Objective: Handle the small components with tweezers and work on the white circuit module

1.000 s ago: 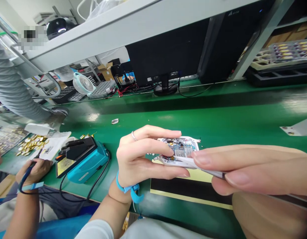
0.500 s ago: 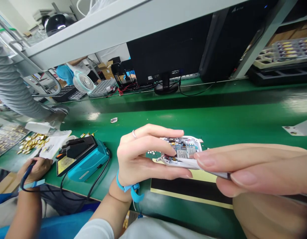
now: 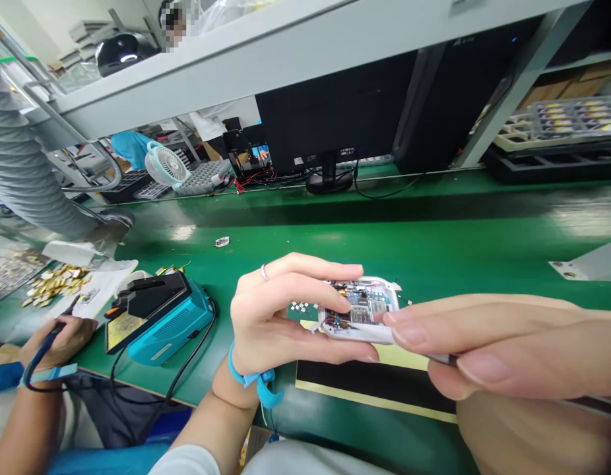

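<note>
A small white device casing (image 3: 385, 333) with its circuit board exposed is gripped by my left hand (image 3: 280, 313), fingers over the top edge and board, thumb along the lower side. My left wrist wears a blue strap. At the casing's right end, the fingertips of my right hand (image 3: 508, 343) touch it. A thin dark metal tool (image 3: 447, 359) is pinched in the right fingers, its tip hidden. Below both hands lies a black sheet with yellow edges (image 3: 375, 389). Several tiny pale pieces (image 3: 300, 307) lie just behind the left hand.
To the left are a teal and black soldering station (image 3: 169, 323) with cables, a pile of yellow parts (image 3: 55, 284) and a co-worker's hand (image 3: 63, 340) holding an iron. A small part (image 3: 222, 242) lies further back. A monitor (image 3: 335, 112) stands behind.
The view has shifted slightly. The casing is tilted a little differently, with both hands keeping their hold. The co-worker's hand has moved slightly left, and a person's head now shows above the shelf.
</note>
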Demonstrator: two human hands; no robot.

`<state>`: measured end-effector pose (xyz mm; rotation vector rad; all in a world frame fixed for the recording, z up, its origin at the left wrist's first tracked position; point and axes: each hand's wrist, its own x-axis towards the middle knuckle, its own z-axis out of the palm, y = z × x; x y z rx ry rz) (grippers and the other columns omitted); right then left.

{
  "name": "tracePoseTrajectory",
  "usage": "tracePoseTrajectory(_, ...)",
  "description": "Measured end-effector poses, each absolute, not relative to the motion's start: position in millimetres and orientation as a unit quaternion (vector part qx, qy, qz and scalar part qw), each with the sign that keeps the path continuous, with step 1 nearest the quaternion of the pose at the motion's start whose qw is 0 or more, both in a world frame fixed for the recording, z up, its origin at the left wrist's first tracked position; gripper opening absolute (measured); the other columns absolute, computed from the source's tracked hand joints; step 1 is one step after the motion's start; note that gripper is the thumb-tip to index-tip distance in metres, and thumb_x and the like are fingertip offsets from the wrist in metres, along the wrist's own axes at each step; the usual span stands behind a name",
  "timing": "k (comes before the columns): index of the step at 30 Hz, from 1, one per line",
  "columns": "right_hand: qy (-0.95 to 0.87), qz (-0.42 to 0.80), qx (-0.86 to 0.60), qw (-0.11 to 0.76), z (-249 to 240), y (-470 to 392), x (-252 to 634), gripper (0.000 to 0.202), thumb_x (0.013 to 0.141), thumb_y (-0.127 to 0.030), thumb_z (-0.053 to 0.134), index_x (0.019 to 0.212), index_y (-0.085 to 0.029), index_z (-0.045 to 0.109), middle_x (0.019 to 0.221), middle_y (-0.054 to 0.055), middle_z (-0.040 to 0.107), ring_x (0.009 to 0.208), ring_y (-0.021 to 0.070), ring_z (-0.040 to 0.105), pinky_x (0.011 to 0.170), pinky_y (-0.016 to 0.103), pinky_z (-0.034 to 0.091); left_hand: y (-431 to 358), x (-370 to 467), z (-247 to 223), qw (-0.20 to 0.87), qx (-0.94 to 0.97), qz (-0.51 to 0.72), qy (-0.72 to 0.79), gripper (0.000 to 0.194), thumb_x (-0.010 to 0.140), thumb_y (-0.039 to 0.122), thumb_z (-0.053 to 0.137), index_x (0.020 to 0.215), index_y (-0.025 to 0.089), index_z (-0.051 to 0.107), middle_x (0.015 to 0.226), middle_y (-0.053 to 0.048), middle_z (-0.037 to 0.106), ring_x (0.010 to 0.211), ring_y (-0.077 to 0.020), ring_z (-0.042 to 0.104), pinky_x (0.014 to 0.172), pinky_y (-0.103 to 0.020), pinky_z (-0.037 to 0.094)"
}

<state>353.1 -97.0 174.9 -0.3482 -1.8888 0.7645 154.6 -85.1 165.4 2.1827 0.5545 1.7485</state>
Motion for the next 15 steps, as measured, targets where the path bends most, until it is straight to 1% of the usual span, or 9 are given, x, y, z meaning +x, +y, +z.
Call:
tracePoseTrajectory(2,-0.802,0.319,-0.097,0.496,172.9,-96.1,353.6,0.025,0.080,-0.050,0.048,0.098,-0.040,0.061,0.110,-0.002,0.058,0.093,0.0224,0.059,0.070,0.027,0.057,-85.3,154.5,164.5,0.145,0.757,0.605,0.197,0.031,0.053,0.020,0.081,0.074,0.009,0.060,0.092,-0.009,0.065,0.079,-0.0163,0.063,0.066,-0.024,0.055)
tracePoseTrajectory(3,-0.809,0.318,-0.089,0.486,172.2,-95.3,354.1,0.026,0.079,-0.049,0.049,0.100,-0.039,0.061,0.112,-0.001,0.056,0.095,0.0230,0.058,0.070,0.028,0.057,-85.2,154.8,164.1,0.143,0.757,0.606,0.196,0.031,0.053,0.020,0.081,0.074,0.010,0.061,0.092,-0.009,0.065,0.079,-0.0163,0.063,0.066,-0.024,0.055)
tracePoseTrajectory(8,-0.832,0.287,-0.089,0.467,174.7,-93.5,356.5,0.028,0.078,-0.049,0.049,0.100,-0.036,0.062,0.108,0.001,0.059,0.090,0.0243,0.060,0.068,0.029,0.057,-85.5,157.3,164.0,0.137,0.749,0.621,0.185,0.030,0.055,0.024,0.080,0.074,0.010,0.061,0.090,-0.009,0.066,0.076,-0.0158,0.063,0.064,-0.024,0.056)
tracePoseTrajectory(13,-0.791,0.296,-0.119,0.523,178.1,-99.7,353.2,0.026,0.074,-0.053,0.055,0.090,-0.036,0.065,0.100,0.001,0.062,0.084,0.0248,0.062,0.065,0.030,0.058,-87.8,156.6,165.2,0.137,0.752,0.616,0.191,0.030,0.055,0.022,0.080,0.077,0.010,0.061,0.091,-0.009,0.066,0.077,-0.0160,0.063,0.065,-0.024,0.056)
tracePoseTrajectory(15,-0.787,0.312,-0.124,0.518,177.5,-100.8,351.9,0.027,0.072,-0.054,0.057,0.089,-0.035,0.065,0.101,0.002,0.062,0.084,0.0260,0.062,0.066,0.032,0.058,-88.2,155.8,165.5,0.135,0.756,0.612,0.190,0.030,0.055,0.022,0.080,0.076,0.010,0.061,0.091,-0.009,0.066,0.078,-0.0161,0.063,0.065,-0.024,0.057)
